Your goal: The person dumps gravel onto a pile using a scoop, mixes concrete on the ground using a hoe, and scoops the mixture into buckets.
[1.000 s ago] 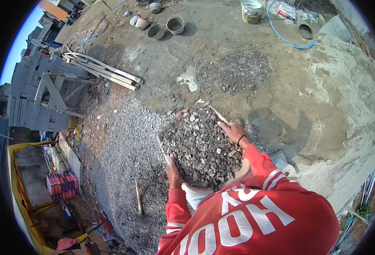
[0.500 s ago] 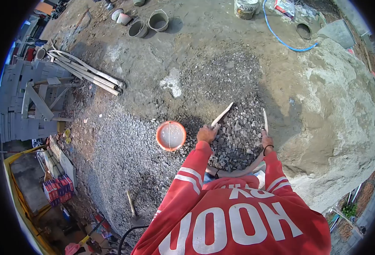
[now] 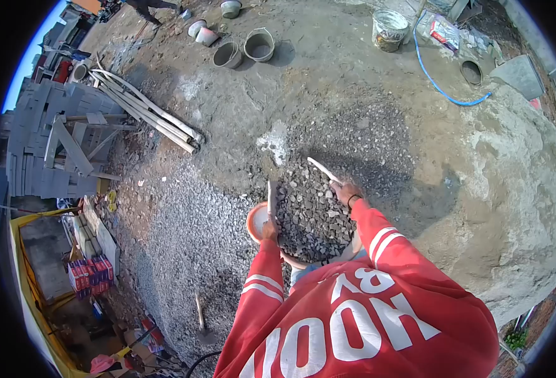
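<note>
A round sieve or tray (image 3: 355,247) full of coarse dark gravel (image 3: 312,217) is held at my waist, its pale rim partly hidden by the stones. My left hand (image 3: 269,228) is closed on its left edge, beside the upright pale rim end. On the far right edge my right hand (image 3: 348,192), with a dark band at the wrist, grips the rim. An orange-rimmed bucket (image 3: 253,222) with a pale inside stands on the gravel just beyond my left hand, partly covered by it.
A small shovel (image 3: 200,312) lies on the gravel pile (image 3: 190,252). Pale poles (image 3: 146,113) lie at the left, two buckets (image 3: 259,45) stand ahead, and a blue hose (image 3: 435,82) curves at the right. A person's legs (image 3: 146,9) show at the top left.
The gravel-filled tray swung right, then back left, with both hands still on it. The orange bucket came into full view and is now partly covered. A person's legs have appeared at the top left.
</note>
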